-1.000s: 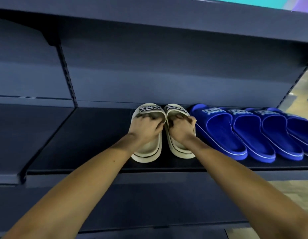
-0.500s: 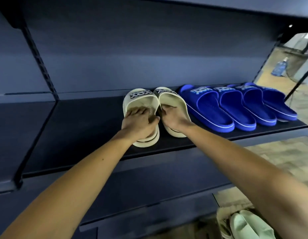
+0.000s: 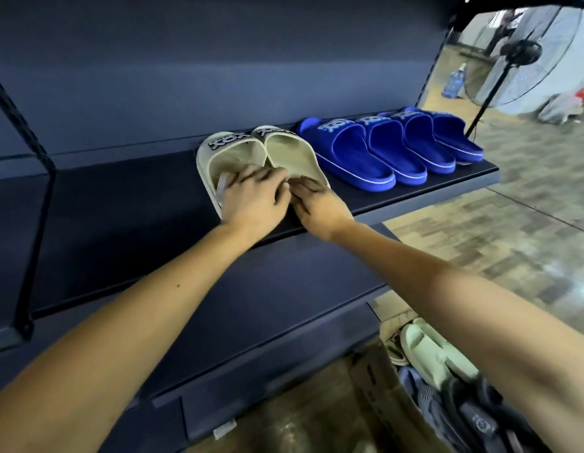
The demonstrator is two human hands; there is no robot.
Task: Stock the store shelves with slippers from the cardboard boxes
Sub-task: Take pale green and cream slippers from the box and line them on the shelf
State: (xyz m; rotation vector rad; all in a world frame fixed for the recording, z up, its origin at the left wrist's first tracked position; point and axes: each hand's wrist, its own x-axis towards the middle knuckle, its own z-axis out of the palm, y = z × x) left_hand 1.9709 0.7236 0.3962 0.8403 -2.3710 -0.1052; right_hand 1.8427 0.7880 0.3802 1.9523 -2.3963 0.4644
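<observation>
Two beige slippers, left (image 3: 230, 152) and right (image 3: 292, 150), lie side by side on the dark shelf (image 3: 120, 197), toes toward the back panel. My left hand (image 3: 251, 199) rests on the left slipper's footbed near the heel, fingers spread and fairly straight. My right hand (image 3: 318, 204) lies on the right slipper's heel, fingers extended. Both heels are hidden under my hands. Several blue slippers (image 3: 356, 158) are lined up just right of the beige pair. A cardboard box (image 3: 379, 397) stands on the floor at lower right, holding pale green slippers (image 3: 424, 351) and dark ones (image 3: 480, 423).
The shelf stretches bare to the left of the beige pair, up to a slotted upright (image 3: 32, 152). A lower shelf edge (image 3: 267, 364) juts out below. Beyond the shelf's right end are open floor (image 3: 529, 207) and a standing fan (image 3: 522, 50).
Both hands have slid back from under the slippers' straps to the heels, and their fingers have straightened. My view has turned right and down, bringing the box into sight.
</observation>
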